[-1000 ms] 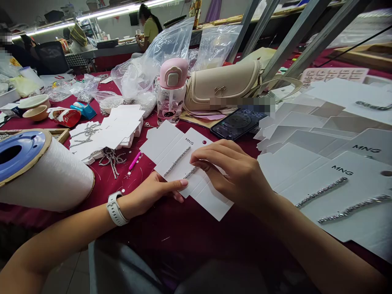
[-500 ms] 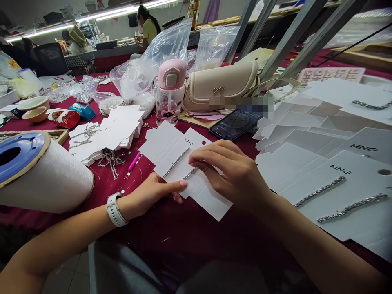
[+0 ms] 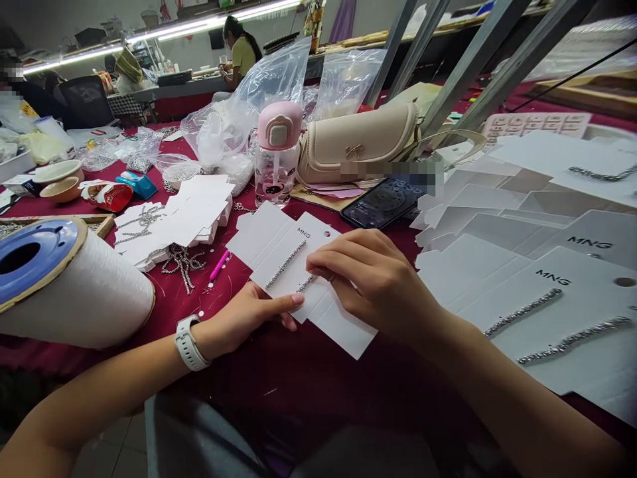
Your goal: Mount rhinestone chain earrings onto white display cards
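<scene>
Hands barely shift since last frame. Right hand (image 3: 378, 285) rests fingertips on rhinestone strip (image 3: 284, 265), left hand (image 3: 249, 312) against edge of white card (image 3: 343, 328), flat on red cloth (image 3: 239, 372). Can't tell if either pinches. Card looks light, stiff; strip limp, fragile. I'd take card by edges.

Left hand (image 3: 246, 312): flat, palm down, fingers (image 3: 279, 307) extended rightward
Right hand (image 3: 378, 282): palm down, fingers curved, pointing left
Forearms (image 3: 99, 378): both angled inward

Matt white paper card (image 3: 261, 236) carries a sparkling metal rhinestone strip (image 3: 285, 265) on dark red cloth (image 3: 279, 378) (smooth, with a faint sheen), near a glossy pink plastic bottle cap (image 3: 279, 125) and crinkled clear plastic bags (image 3: 271, 86).
</scene>
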A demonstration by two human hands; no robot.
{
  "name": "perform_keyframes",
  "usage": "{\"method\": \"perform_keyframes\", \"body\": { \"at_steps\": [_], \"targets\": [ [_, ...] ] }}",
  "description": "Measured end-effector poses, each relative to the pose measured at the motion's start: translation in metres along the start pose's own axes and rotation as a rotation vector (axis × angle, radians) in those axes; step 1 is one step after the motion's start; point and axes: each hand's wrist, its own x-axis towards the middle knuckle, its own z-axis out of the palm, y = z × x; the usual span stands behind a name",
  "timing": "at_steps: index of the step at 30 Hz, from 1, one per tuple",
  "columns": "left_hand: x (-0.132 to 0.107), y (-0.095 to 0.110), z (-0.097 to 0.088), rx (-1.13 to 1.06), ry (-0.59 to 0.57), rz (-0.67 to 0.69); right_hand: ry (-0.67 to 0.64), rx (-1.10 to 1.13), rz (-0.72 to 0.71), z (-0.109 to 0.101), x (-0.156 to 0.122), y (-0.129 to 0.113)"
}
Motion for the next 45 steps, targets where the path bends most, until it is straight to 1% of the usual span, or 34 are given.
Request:
{"method": "perform_keyframes", "body": {
  "at_steps": [3, 8, 14, 18, 23, 27, 29, 32, 34, 40, 42, 45],
  "targets": [
    [0.000, -0.001, 0.000, 0.000, -0.006, 0.010, 0.001, -0.055, -0.012, -0.001, 0.000, 0.001],
    [0.001, -0.001, 0.000, 0.004, 0.012, 0.038, -0.009, -0.060, -0.035, -0.002, 0.000, 0.000],
    [0.000, 0.000, 0.001, 0.035, 0.030, 0.041, -0.075, -0.076, -0.050, 0.001, -0.001, -0.002],
    [0.000, 0.000, 0.002, 0.063, 0.080, 0.024, -0.135, -0.102, -0.049, 0.004, -0.002, 0.000],
    [0.001, -0.001, 0.000, 0.104, 0.131, 0.010, -0.201, -0.194, -0.115, 0.002, -0.004, 0.002],
    [0.000, 0.000, 0.000, 0.108, 0.161, 0.023, -0.198, -0.293, -0.168, -0.002, -0.002, 0.000],
    [0.000, 0.001, 0.002, 0.107, 0.181, 0.032, -0.190, -0.337, -0.170, -0.004, -0.001, -0.002],
    [0.000, 0.003, 0.003, 0.106, 0.196, 0.023, -0.196, -0.394, -0.103, -0.005, -0.001, -0.007],
    [0.000, 0.002, 0.002, 0.118, 0.197, 0.010, -0.214, -0.363, -0.016, -0.004, -0.003, -0.010],
    [0.001, 0.000, 0.001, 0.094, 0.167, 0.026, -0.215, 0.056, 0.285, 0.001, -0.005, -0.014],
    [0.001, 0.000, 0.002, 0.100, 0.174, 0.014, -0.207, 0.122, 0.348, 0.002, -0.002, -0.014],
    [0.000, 0.001, 0.002, 0.108, 0.186, 0.000, -0.162, 0.155, 0.411, 0.003, 0.001, -0.015]
  ]
}}
